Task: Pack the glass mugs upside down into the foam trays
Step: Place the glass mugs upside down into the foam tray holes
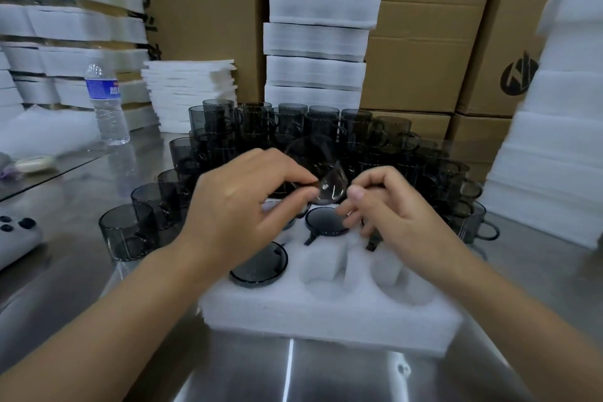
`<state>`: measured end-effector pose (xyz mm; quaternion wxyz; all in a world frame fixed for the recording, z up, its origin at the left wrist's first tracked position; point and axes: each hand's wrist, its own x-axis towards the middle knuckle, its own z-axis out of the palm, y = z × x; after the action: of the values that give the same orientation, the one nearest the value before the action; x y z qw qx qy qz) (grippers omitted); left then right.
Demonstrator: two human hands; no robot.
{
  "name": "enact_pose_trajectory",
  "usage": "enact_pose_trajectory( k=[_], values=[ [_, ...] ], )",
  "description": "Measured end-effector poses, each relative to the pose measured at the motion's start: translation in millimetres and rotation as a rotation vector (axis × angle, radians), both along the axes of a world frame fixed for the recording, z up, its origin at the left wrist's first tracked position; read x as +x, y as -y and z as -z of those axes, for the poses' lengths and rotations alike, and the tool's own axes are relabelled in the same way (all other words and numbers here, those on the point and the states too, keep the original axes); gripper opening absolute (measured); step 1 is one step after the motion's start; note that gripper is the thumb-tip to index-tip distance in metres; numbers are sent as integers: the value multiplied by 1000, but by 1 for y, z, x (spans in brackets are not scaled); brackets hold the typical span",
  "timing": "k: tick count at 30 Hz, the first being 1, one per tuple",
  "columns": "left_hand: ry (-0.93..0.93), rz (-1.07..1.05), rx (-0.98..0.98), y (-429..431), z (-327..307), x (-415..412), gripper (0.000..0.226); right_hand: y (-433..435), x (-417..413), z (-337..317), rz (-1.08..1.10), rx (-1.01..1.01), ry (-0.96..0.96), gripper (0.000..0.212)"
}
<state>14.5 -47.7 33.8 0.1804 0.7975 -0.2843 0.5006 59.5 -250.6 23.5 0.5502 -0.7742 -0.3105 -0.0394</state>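
Mug in hand: glass mug (328, 184), tilted and blurred, above the tray's 12 o'clock edge.
Left hand (241, 206): thumb and fingers pinch the mug's edge.
Right hand (394, 219): fingers curled, thumb just beside the mug; we cannot tell whether it grips.
Foam tray (326, 320): seated mugs (259, 266) at 8 and 12 o'clock; empty pockets (321, 271) at 6 and 4.
Risk: we judge the thin pinch could slip mid-turn, striking glass on glass below.

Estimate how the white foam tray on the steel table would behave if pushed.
The foam tray looks airy, so probably light and apt to slide on the smooth steel table. Likely soft, denting under pressure. The upside-down mugs seated in it should add steadying weight.
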Motion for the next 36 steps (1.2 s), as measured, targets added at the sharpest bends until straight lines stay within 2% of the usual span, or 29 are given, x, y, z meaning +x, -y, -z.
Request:
enact_pose_trajectory(
  k=[5,8,11,14,18,21,24,31,36],
  values=[
    [-33,61,166,6,7,3,16,1,5,-1,37,72,-76,61],
    [-34,72,185,6,7,4,18,0,8,-1,57,79,-105,52],
    [-85,60,168,6,7,2,21,0,10,0,59,90,-131,44],
    [-205,94,47,5,6,1,23,0,11,1,43,115,-151,42],
    [-370,187,-135,3,6,1,65,0,12,0,33,155,-169,39],
    [-496,207,-135,2,8,2,90,1,11,1,9,166,-176,39],
    [-591,180,-77,1,8,4,103,2,11,1,-15,175,-184,38],
    [-647,145,8,2,6,2,99,1,9,-2,-31,182,-190,27],
    [-678,123,17,2,7,2,97,1,5,-4,-50,135,-155,28]
  ],
)
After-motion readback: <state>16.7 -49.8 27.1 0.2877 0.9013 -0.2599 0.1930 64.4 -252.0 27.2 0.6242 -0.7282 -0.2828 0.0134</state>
